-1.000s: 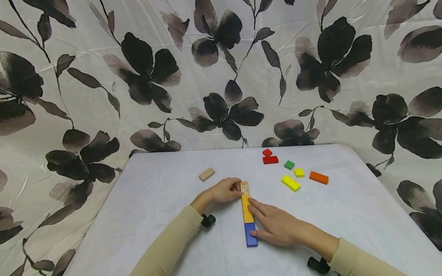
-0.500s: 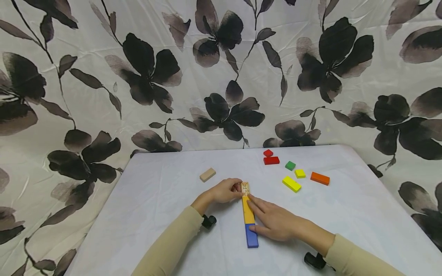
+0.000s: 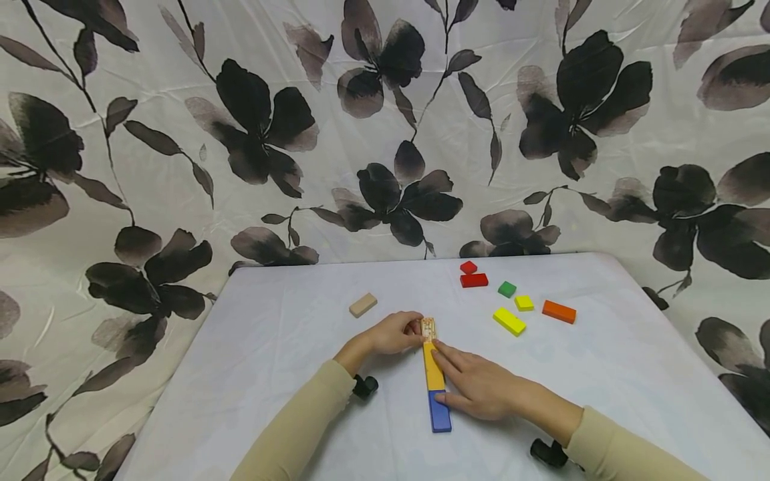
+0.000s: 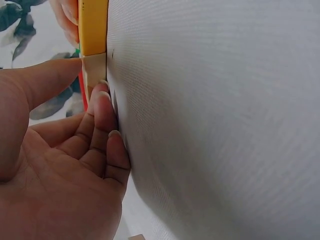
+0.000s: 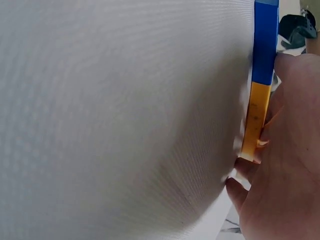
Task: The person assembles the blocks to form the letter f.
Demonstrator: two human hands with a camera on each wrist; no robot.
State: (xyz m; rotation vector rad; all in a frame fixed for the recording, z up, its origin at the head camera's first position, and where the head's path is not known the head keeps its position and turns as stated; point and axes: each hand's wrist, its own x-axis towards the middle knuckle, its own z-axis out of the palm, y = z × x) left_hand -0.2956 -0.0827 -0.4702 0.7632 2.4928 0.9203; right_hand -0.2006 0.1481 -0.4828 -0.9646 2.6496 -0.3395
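Note:
Three flat blocks lie end to end in a row on the table: a patterned pale wooden block (image 3: 428, 329) at the far end, a deep yellow block (image 3: 433, 367) in the middle and a blue block (image 3: 440, 412) nearest me. My left hand (image 3: 394, 333) pinches the wooden block between thumb and curled fingers, as the left wrist view shows at its pale side (image 4: 95, 70). From the right, my right hand (image 3: 484, 384) rests with extended fingers along the yellow block, thumb on the blue one. In the right wrist view its palm hides part of the row.
A plain wooden block (image 3: 363, 305) lies beyond my left hand. At the back right are a red block (image 3: 474, 280), a small red piece (image 3: 468, 267), a green block (image 3: 507, 289), two bright yellow blocks (image 3: 509, 322) and an orange block (image 3: 559, 312). Floral cloth (image 3: 385, 133) hangs behind.
My right hand has shifted slightly, its thumb now a little farther up the blue block. The left hand keeps its pinch and the row of blocks lies as before.

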